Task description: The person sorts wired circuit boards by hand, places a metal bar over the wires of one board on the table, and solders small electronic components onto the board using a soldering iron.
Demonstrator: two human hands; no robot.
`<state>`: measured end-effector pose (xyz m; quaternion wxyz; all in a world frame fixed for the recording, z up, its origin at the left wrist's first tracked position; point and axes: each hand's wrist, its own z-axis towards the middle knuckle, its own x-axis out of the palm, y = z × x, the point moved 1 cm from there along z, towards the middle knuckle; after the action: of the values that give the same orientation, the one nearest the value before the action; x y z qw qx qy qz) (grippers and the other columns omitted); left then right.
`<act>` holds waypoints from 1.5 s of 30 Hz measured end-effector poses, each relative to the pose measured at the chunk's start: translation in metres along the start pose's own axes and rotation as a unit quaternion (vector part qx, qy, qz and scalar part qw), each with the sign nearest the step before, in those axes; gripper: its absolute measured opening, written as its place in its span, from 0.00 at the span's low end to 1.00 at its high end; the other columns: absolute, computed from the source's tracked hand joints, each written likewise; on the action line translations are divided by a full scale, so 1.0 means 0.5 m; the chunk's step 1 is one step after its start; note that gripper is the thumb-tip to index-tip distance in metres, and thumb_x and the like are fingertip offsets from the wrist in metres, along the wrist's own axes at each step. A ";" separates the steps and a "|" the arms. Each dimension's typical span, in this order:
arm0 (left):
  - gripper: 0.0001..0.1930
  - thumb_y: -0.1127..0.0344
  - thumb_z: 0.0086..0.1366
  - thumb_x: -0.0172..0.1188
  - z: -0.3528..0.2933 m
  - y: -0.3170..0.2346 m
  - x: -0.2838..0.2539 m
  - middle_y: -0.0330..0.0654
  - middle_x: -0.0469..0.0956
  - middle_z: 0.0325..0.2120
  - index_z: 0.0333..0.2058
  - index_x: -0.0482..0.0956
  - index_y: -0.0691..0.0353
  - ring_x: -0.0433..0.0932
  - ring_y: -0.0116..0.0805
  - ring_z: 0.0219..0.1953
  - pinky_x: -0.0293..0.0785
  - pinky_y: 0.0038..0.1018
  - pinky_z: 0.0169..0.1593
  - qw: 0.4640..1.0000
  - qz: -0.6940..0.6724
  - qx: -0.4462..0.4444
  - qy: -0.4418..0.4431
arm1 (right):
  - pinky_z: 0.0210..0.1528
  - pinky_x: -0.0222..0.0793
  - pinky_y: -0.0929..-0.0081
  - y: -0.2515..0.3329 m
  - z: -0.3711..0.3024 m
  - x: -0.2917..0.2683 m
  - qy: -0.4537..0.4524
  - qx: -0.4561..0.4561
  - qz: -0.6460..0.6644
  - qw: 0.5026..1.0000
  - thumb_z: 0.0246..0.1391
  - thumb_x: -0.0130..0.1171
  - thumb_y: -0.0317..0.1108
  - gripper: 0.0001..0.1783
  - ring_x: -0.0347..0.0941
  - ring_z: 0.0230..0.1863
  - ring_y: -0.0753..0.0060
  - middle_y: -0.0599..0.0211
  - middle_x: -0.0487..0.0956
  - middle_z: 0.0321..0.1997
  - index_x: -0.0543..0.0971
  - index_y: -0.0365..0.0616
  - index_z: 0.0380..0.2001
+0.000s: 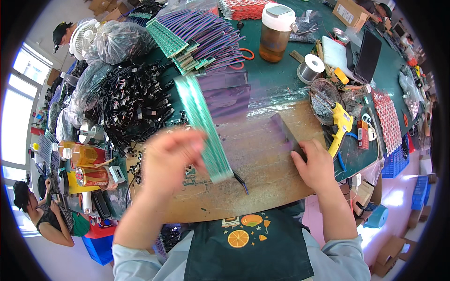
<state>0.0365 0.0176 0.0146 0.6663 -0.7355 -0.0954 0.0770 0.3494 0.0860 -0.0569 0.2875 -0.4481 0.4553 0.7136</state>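
Note:
My left hand [173, 161], blurred by motion, is closed at the left edge of a long green circuit board panel [204, 126], which is tilted over the work mat and also blurred. A short dark wire end [241, 182] shows by the panel's lower end. On the right, my right hand [315, 164] is closed on a dark flat strip [285, 131] pointing up and left. Its exact kind is hard to make out. Beyond the panel are purple translucent bags [225, 96] and stacked green boards [168, 40] with many purple-and-black wires [211, 35].
Black cables [136, 100] are heaped at left, near bottles and a can [91, 177]. At right are a yellow glue gun [340, 126], a solder spool [311, 69] and a dark phone [367, 57]. A lidded jug [274, 37] and orange-handled scissors [247, 55] sit at the back.

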 end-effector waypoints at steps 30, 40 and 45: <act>0.34 0.43 0.52 0.67 -0.097 0.180 0.095 0.50 0.68 0.59 0.54 0.75 0.57 0.62 0.53 0.64 0.57 0.53 0.64 0.801 0.539 0.233 0.117 | 0.23 0.73 0.63 0.131 0.054 0.075 0.021 -0.142 0.003 0.990 0.51 0.63 0.42 0.14 0.76 0.23 0.57 0.65 0.74 0.32 0.74 0.47 0.35; 0.34 0.40 0.52 0.65 -0.099 0.185 0.106 0.50 0.69 0.57 0.53 0.77 0.56 0.64 0.53 0.62 0.56 0.52 0.65 0.790 0.560 0.235 0.083 | 0.28 0.74 0.67 0.131 0.063 0.083 0.032 -0.153 0.003 0.988 0.51 0.64 0.41 0.15 0.77 0.30 0.62 0.67 0.73 0.34 0.76 0.47 0.39; 0.34 0.40 0.52 0.65 -0.097 0.186 0.106 0.50 0.69 0.57 0.52 0.77 0.56 0.64 0.53 0.62 0.55 0.52 0.65 0.790 0.560 0.236 0.082 | 0.28 0.74 0.66 0.122 0.065 0.074 0.041 -0.153 -0.006 0.987 0.49 0.65 0.40 0.15 0.77 0.31 0.61 0.67 0.72 0.34 0.77 0.48 0.39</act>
<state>0.1034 -0.0252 -0.0721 0.6645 -0.4831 0.4099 0.3963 0.2711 0.0899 -0.0603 0.2009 -0.5183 0.3499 0.7540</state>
